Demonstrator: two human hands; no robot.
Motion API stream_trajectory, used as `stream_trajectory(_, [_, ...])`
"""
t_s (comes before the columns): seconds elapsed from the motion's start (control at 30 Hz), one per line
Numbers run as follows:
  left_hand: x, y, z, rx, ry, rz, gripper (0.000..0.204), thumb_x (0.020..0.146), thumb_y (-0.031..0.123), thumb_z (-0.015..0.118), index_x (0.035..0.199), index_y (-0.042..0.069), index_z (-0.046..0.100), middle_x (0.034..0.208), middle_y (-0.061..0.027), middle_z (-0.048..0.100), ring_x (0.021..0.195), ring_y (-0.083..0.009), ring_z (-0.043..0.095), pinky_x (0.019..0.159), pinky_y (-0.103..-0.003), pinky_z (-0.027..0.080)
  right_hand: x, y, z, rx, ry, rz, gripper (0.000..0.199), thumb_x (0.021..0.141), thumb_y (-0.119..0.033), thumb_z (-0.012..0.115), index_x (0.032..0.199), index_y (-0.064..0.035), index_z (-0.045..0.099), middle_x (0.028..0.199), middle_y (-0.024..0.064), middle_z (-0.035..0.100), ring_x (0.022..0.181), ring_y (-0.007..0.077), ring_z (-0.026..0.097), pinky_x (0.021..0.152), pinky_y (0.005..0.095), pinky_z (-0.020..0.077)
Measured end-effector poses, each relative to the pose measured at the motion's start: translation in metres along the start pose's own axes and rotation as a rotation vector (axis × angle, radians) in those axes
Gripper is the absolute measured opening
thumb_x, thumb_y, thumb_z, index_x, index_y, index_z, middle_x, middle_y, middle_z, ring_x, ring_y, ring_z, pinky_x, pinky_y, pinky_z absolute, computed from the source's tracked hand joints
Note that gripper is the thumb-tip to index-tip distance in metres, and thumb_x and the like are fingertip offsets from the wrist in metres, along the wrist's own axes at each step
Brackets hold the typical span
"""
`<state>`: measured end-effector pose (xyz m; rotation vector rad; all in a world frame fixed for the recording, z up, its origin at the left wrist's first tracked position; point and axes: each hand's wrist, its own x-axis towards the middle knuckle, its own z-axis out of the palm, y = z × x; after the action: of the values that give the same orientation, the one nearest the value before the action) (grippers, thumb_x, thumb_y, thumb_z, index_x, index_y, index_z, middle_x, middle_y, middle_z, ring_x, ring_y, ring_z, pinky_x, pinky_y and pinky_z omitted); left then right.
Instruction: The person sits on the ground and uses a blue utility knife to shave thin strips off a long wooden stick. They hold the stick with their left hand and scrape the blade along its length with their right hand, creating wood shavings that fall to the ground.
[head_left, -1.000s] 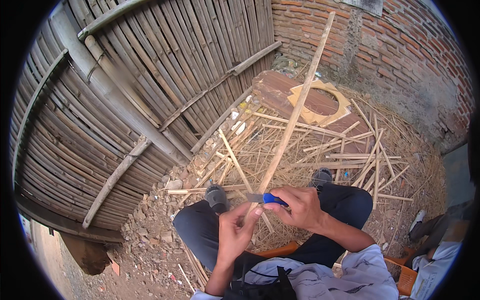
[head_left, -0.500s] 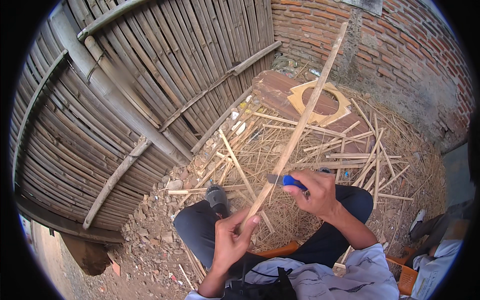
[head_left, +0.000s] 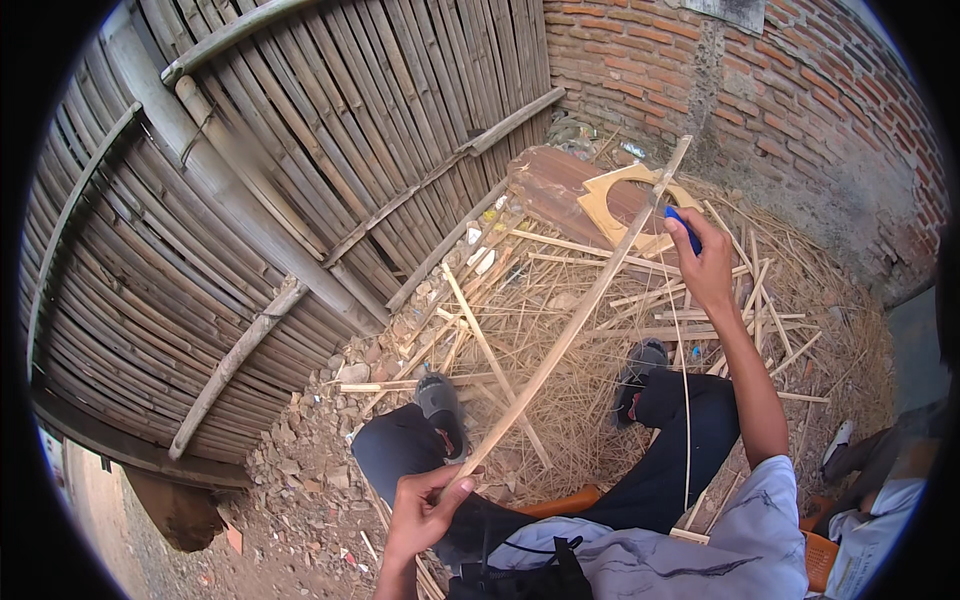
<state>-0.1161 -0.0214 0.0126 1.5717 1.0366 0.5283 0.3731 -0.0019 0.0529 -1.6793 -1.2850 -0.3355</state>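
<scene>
A long pale bamboo strip [head_left: 565,345] slants across the middle of the view, from low left up to the far right. Around its near end my left hand [head_left: 425,512] is closed, thumb on top. My right hand [head_left: 708,262] is wrapped round the blue handle of a knife [head_left: 682,230]. The knife's blade lies against the strip close to its far end. From near the blade a long thin shaving [head_left: 686,410] curls down past my right knee.
Loose bamboo strips [head_left: 488,360] and piles of thin shavings [head_left: 560,300] cover the ground between my feet. Beyond lie a brown board [head_left: 550,185] and a yellowish frame with a round hole [head_left: 600,205]. A bamboo wall [head_left: 400,110] stands left, a brick wall [head_left: 630,60] behind. Another person [head_left: 875,500] sits right.
My right hand with the knife has slid far up along the strip, away from me. The strip's far end has dropped lower, my left hand has moved nearer, and a long shaving now hangs down.
</scene>
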Motion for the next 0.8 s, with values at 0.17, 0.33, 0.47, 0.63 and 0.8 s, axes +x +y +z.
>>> stream_trajectory(0.17, [-0.004, -0.007, -0.013, -0.057, -0.026, 0.003, 0.021, 0.106, 0.014, 0.073, 0.12, 0.001, 0.081, 0.073, 0.0092, 0.058, 0.064, -0.0006, 0.04, 0.056, -0.023, 0.027, 0.052, 0.055, -0.008, -0.077, 0.1, -0.005, 0.04, 0.108, -0.041, 0.067, 0.108, -0.0022, 0.077, 0.071, 0.0108, 0.067, 0.061, 0.0195, 0.058, 0.061, 0.0364, 0.0447])
stream_trajectory(0.33, [-0.007, -0.027, -0.034, -0.115, -0.012, -0.093, 0.025, 0.108, 0.017, 0.07, 0.121, -0.003, 0.079, 0.067, 0.0097, 0.049, 0.06, -0.0004, 0.036, 0.053, -0.024, 0.024, 0.09, 0.084, -0.016, -0.011, 0.255, 0.011, 0.047, 0.108, -0.046, 0.064, 0.109, -0.0005, 0.077, 0.077, 0.0129, 0.07, 0.065, 0.0212, 0.06, 0.065, 0.0373, 0.0482])
stream_trajectory(0.47, [-0.006, -0.035, -0.045, -0.186, 0.005, -0.146, 0.036, 0.114, 0.027, 0.06, 0.123, -0.005, 0.076, 0.065, 0.0067, 0.044, 0.053, -0.0027, 0.036, 0.049, -0.024, 0.025, 0.076, 0.081, -0.031, -0.232, 0.113, 0.117, 0.047, 0.108, -0.046, 0.063, 0.109, -0.0018, 0.078, 0.077, 0.0151, 0.072, 0.066, 0.0244, 0.067, 0.066, 0.0411, 0.0502])
stream_trajectory(0.63, [0.014, -0.033, -0.032, -0.376, -0.011, -0.161, 0.047, 0.118, 0.03, 0.048, 0.126, -0.009, 0.072, 0.068, 0.0062, 0.041, 0.053, -0.0037, 0.035, 0.048, -0.023, 0.026, 0.009, -0.022, -0.001, -0.255, -0.179, -0.113, 0.039, 0.107, -0.042, 0.067, 0.111, -0.0053, 0.078, 0.079, 0.016, 0.075, 0.069, 0.0366, 0.072, 0.064, 0.0453, 0.0526])
stream_trajectory(0.8, [0.042, -0.012, -0.004, -0.548, -0.056, -0.112, 0.051, 0.118, 0.032, 0.048, 0.126, -0.013, 0.069, 0.067, 0.0066, 0.036, 0.053, -0.0049, 0.03, 0.048, -0.024, 0.024, -0.044, -0.093, 0.008, -0.197, -0.482, -0.222, 0.033, 0.104, -0.039, 0.071, 0.106, -0.0063, 0.074, 0.078, 0.0132, 0.074, 0.065, 0.0337, 0.072, 0.063, 0.0441, 0.0559])
